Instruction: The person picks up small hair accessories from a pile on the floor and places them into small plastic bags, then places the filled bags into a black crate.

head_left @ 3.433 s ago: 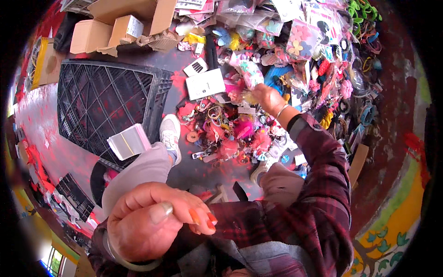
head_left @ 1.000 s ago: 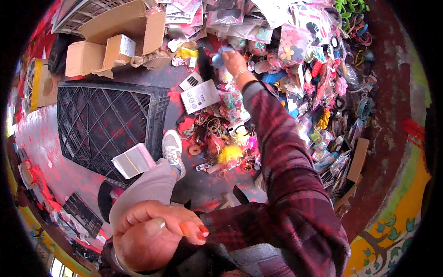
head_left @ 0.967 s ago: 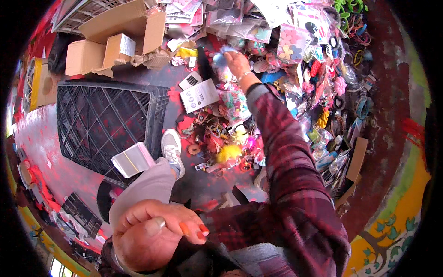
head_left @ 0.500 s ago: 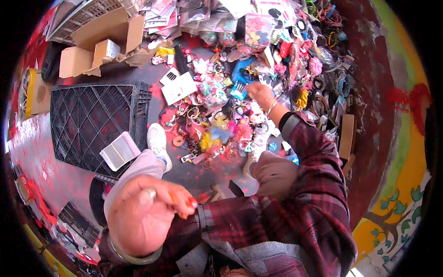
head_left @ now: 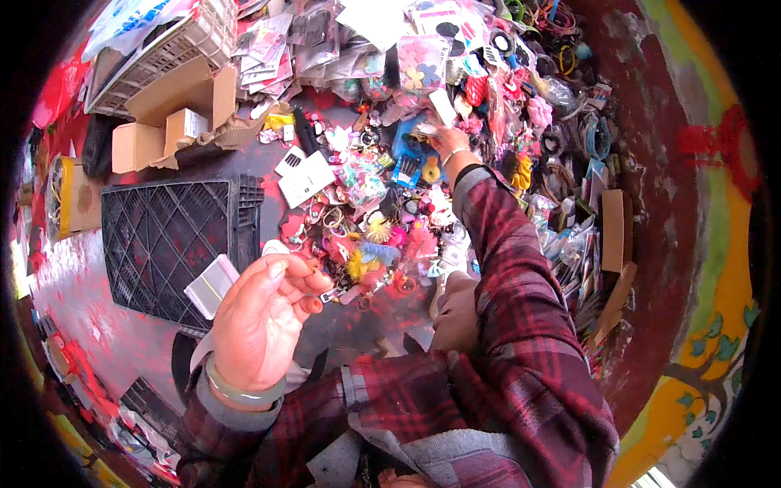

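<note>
My left hand (head_left: 264,325) is raised at the lower left, palm up. Its fingers curl loosely, and the bare palm shows with nothing lying in it. My right hand (head_left: 450,145) reaches far into a heap of small hair accessories, its fingers bent down at a pale, shiny thing I cannot make out. Just below the fingers lies a blue card of dark pins (head_left: 406,171), with a yellow-orange ring (head_left: 431,170) beside it. Nearer to me in the heap are a yellow puff (head_left: 377,228), a blue feathery piece (head_left: 379,254) and a clear bag of pastel pieces (head_left: 363,189).
A black plastic crate (head_left: 167,244) stands at the left, with a clear-wrapped stack (head_left: 211,286) on its near corner. Behind it are an open cardboard box (head_left: 138,148) and a pale crate (head_left: 213,37). White cards (head_left: 307,180) lie beside the heap. A painted wall (head_left: 708,268) rises at the right.
My right hand has moved off the blue card, slightly farther into the heap. My left hand has risen and turned its fingers upward. The whole view has shifted a little.
</note>
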The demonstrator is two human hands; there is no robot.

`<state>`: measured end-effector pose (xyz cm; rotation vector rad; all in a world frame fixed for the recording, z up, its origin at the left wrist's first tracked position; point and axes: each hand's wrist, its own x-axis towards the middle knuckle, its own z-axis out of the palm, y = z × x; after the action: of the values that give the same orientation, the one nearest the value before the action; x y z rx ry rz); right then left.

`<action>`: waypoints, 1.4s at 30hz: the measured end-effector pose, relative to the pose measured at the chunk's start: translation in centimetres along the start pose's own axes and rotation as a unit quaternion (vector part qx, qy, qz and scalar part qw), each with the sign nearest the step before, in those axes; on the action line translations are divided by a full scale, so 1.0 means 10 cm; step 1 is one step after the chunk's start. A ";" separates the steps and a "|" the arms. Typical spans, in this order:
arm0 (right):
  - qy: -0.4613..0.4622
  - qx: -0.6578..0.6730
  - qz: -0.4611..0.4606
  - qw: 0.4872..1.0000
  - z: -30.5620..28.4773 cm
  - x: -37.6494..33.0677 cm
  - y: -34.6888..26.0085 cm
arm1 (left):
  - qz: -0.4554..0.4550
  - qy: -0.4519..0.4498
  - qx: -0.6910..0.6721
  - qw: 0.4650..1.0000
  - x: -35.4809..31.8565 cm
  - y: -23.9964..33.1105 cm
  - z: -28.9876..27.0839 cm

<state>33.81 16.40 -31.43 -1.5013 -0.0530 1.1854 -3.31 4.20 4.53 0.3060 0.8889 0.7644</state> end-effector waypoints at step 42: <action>-0.461 -0.047 0.138 0.875 0.53 -2.40 0.02 | -0.051 -0.067 0.105 0.991 -0.05 -0.28 -0.01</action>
<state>18.48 5.44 -15.69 -0.9076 -0.5595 2.0740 -2.25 1.85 3.22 0.4883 0.8513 0.5498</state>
